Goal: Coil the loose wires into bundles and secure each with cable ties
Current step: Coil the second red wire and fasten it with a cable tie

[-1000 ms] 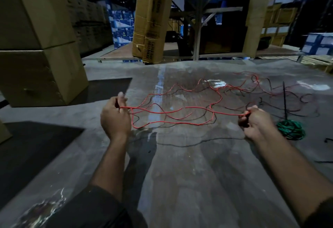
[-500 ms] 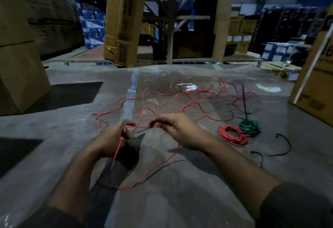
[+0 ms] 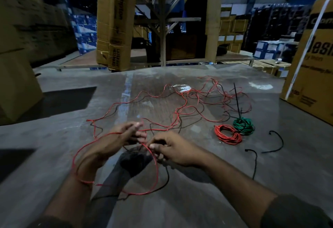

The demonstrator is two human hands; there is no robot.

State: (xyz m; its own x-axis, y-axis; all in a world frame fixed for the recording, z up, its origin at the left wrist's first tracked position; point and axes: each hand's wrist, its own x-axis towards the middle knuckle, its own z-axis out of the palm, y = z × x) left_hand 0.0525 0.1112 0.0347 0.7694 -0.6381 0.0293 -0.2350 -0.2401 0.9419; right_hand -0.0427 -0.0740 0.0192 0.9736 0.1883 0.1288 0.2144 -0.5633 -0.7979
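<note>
Grey floor: loose red wire, red coil, green coil.

Head view, dim, looking down over floor.
</note>
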